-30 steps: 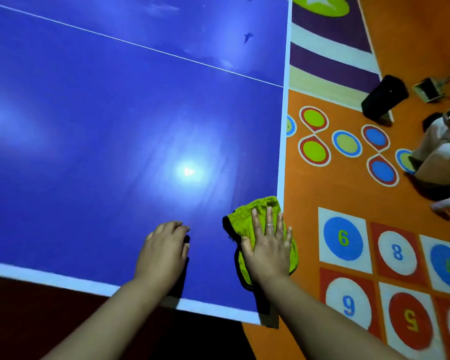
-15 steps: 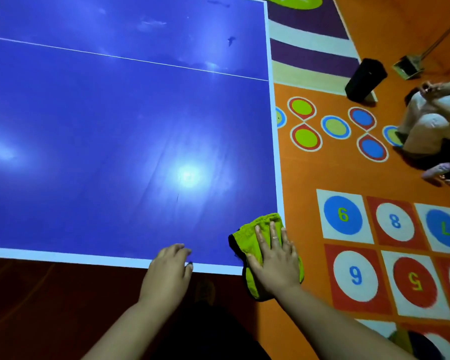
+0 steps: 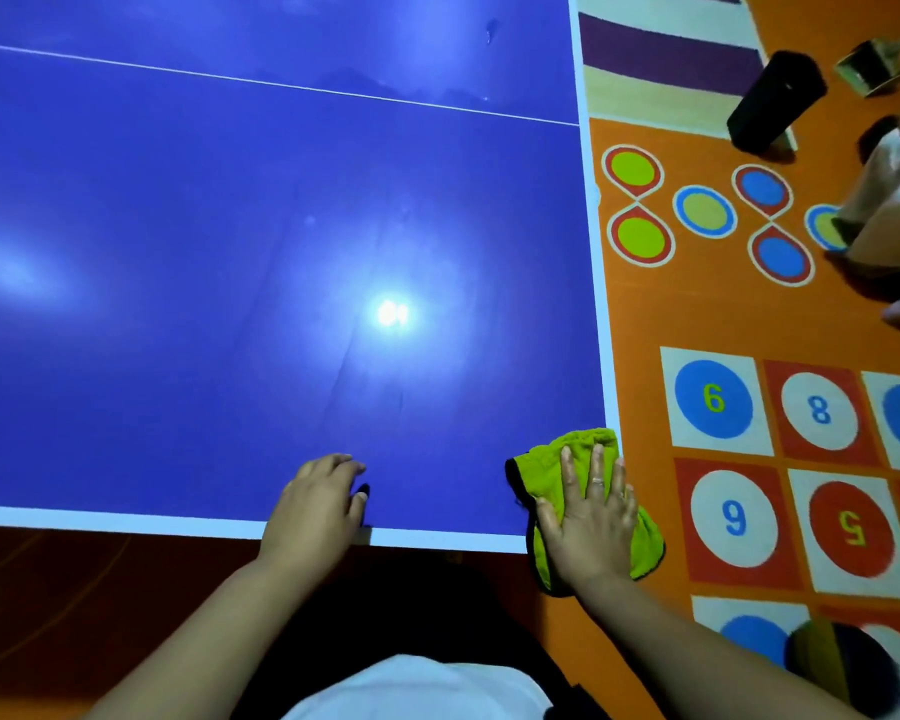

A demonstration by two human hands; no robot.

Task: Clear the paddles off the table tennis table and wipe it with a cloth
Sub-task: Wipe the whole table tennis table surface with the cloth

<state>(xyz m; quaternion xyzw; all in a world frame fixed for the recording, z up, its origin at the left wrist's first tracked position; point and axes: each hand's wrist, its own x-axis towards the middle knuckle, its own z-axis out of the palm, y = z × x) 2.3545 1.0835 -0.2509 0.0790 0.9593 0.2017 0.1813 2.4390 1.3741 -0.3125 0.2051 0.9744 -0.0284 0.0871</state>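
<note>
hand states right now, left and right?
Left hand: open, resting at the table edge, holding nothing.
Right hand: open, pressing flat on the green cloth.

The table tennis table (image 3: 230, 200) runs past the left and top picture edges. Its near right corner is hidden beneath the green cloth (image 3: 544, 472), whose middle the right hand (image 3: 588, 527) covers. A seated person (image 3: 894, 215) is cut off at right.

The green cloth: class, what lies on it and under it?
The right hand lies flat on the green cloth. Under it is the near right corner of the table, which the cloth hides and overhangs.
</note>
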